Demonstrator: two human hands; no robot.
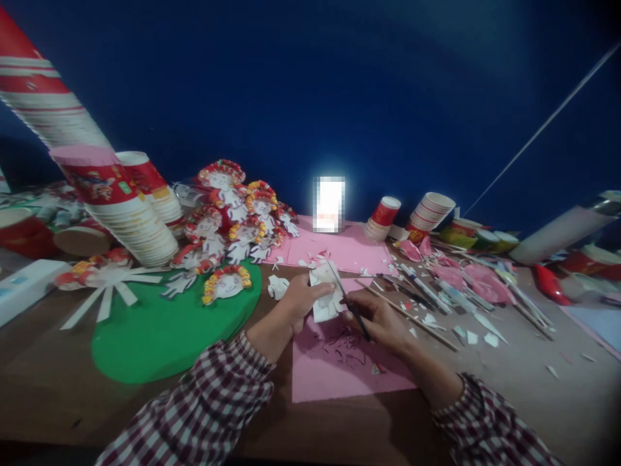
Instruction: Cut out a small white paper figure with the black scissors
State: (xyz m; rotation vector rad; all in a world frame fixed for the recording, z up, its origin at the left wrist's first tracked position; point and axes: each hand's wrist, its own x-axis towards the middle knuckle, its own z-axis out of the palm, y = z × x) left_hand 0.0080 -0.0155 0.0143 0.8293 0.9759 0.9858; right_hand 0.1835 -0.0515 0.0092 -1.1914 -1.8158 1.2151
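My left hand (299, 303) pinches a small white piece of paper (323, 305) with a drawn outline on it, thumb on top. In my right hand (381, 321) is a pair of scissors (356, 314), its blades pointing up and left at the paper's right edge. Both hands are over a pink sheet (334, 375) marked with dark strokes and a few scraps. A white cut-out body shape (277, 287) lies just left of my left hand.
Paper dolls with red and yellow curled hair (227, 285) crowd a green sheet (145, 343) at left. Behind them lean stacked paper cups (121, 207). Scraps, pens and a wooden stick (412, 317) litter the right side. More cups (427, 217) stand at the back, near a bright pixelated patch.
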